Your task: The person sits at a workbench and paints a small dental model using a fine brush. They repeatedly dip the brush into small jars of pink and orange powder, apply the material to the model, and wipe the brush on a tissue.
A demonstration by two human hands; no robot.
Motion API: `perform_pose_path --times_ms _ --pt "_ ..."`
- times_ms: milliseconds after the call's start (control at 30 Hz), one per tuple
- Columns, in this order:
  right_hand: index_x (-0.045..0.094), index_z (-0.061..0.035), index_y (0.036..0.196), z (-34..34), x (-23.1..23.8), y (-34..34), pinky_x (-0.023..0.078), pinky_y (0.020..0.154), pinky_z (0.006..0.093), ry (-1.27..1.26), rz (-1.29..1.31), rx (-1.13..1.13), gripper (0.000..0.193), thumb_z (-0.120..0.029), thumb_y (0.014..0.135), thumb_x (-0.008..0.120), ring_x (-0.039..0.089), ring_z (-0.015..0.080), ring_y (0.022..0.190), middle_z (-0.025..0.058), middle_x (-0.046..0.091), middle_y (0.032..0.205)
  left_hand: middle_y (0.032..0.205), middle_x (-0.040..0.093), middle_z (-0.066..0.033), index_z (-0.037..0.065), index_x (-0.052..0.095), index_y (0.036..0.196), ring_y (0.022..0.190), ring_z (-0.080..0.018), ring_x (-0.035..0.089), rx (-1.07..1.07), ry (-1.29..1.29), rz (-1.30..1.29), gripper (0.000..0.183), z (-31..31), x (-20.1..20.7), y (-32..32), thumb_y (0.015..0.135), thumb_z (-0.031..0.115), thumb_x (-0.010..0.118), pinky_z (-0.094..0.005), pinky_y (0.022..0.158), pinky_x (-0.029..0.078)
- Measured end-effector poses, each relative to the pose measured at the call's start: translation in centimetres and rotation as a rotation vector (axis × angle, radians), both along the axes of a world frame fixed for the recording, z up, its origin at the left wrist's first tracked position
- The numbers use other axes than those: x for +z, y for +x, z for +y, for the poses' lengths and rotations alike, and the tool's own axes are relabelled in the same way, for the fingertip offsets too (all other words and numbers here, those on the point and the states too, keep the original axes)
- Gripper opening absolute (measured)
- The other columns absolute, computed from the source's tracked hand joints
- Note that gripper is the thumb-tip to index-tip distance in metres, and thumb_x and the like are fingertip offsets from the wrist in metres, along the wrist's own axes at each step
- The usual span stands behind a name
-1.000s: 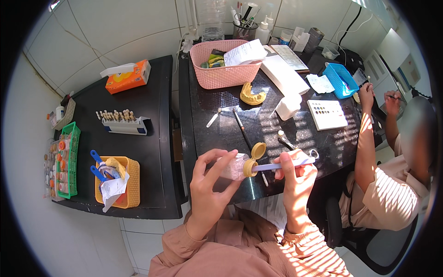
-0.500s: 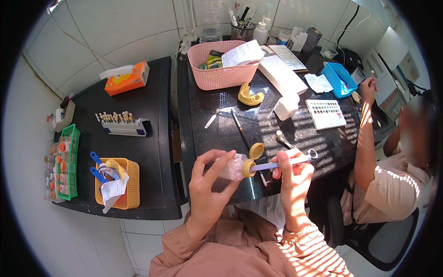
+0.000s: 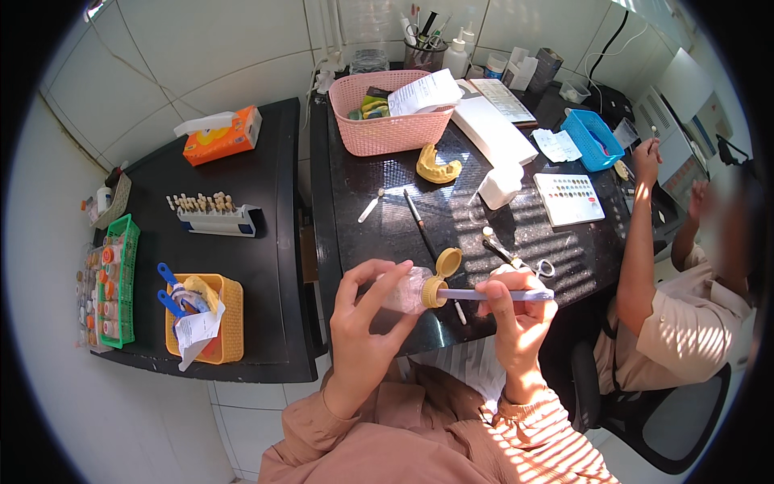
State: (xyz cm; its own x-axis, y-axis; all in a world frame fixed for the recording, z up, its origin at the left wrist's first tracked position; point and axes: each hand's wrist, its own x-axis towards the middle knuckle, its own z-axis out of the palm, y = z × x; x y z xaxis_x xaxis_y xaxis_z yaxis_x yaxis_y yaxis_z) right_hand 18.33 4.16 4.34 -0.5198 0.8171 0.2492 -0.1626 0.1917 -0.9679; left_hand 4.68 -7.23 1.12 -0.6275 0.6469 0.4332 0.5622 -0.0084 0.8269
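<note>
My left hand (image 3: 361, 323) is closed around a small clear bottle (image 3: 405, 290), which lies tipped on its side with its neck toward the right. The bottle's yellow flip lid (image 3: 448, 261) stands raised. Pale contents show through its wall. My right hand (image 3: 516, 323) pinches a lavender stick-like tool (image 3: 463, 294), whose left end goes into the bottle's neck; that end is hidden. Just beyond my right hand lies a metal tool with a ring handle (image 3: 546, 268). A dark-handled brush (image 3: 418, 222) rests on the table above the bottle.
A yellow dental cast (image 3: 437, 167), a white container (image 3: 500, 189) and a pink basket (image 3: 387, 137) stand farther back on the black table. A shade-tab holder (image 3: 216, 222) and a yellow basket (image 3: 234, 323) occupy the left table. A co-worker (image 3: 677, 323) sits at the right.
The lavender tool has swung from a slant to nearly level, its right end lower. My right hand has shifted slightly right. My left hand and the bottle look nearly still. The co-worker's hands have moved.
</note>
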Motion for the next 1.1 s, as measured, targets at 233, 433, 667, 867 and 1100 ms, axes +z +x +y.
perform_pose_path --times_ms 233,433,667,867,1100 --pt "0.066 0.0017 0.084 0.1 -0.1 -0.5 0.040 0.052 0.0204 -0.055 -0.031 -0.006 0.015 -0.011 0.091 0.067 0.054 0.0074 0.058 0.0035 0.061 0.066 0.110 0.059 -0.0072 0.009 0.068 0.116 0.100 -0.0218 0.060 -0.002 0.001 -0.012 0.055 0.0 0.0 0.0 0.064 0.001 0.082 -0.0329 0.086 0.049" --pt "0.066 0.0016 0.085 0.3 -0.4 -0.5 0.042 0.054 0.0200 -0.075 -0.066 -0.058 0.015 -0.012 0.092 0.066 0.055 0.0066 0.057 0.0039 0.062 0.066 0.110 0.059 -0.0071 0.010 0.069 0.116 0.100 -0.0214 0.060 -0.003 0.003 -0.019 0.055 0.0 0.1 0.0 0.064 0.001 0.082 -0.0326 0.086 0.050" --pt "0.064 0.0009 0.084 0.9 -0.9 -0.8 0.042 0.053 0.0208 -0.158 -0.045 -0.085 0.017 -0.013 0.092 0.066 0.055 0.0070 0.058 0.0060 0.064 0.074 0.113 0.058 -0.0082 0.012 0.068 0.119 0.099 -0.0233 0.059 -0.014 0.001 -0.015 0.056 -0.1 0.0 -0.1 0.066 0.001 0.082 -0.0342 0.085 0.049" --pt "0.063 -0.0002 0.084 0.9 -0.9 -0.8 0.043 0.054 0.0220 -0.113 -0.065 -0.048 0.019 -0.017 0.092 0.067 0.053 0.0063 0.057 0.0050 0.064 0.073 0.113 0.058 -0.0082 0.012 0.068 0.119 0.099 -0.0236 0.059 -0.013 0.001 -0.012 0.055 -0.1 0.1 -0.1 0.066 0.001 0.081 -0.0346 0.085 0.049" --pt "0.060 -0.0027 0.083 1.0 -1.0 -1.2 0.043 0.053 0.0220 -0.193 -0.069 -0.089 0.021 -0.020 0.092 0.068 0.053 0.0057 0.057 0.0038 0.064 0.073 0.111 0.058 -0.0072 0.009 0.068 0.116 0.100 -0.0217 0.060 0.001 0.007 -0.009 0.054 0.0 0.0 0.0 0.064 0.002 0.082 -0.0326 0.086 0.050"
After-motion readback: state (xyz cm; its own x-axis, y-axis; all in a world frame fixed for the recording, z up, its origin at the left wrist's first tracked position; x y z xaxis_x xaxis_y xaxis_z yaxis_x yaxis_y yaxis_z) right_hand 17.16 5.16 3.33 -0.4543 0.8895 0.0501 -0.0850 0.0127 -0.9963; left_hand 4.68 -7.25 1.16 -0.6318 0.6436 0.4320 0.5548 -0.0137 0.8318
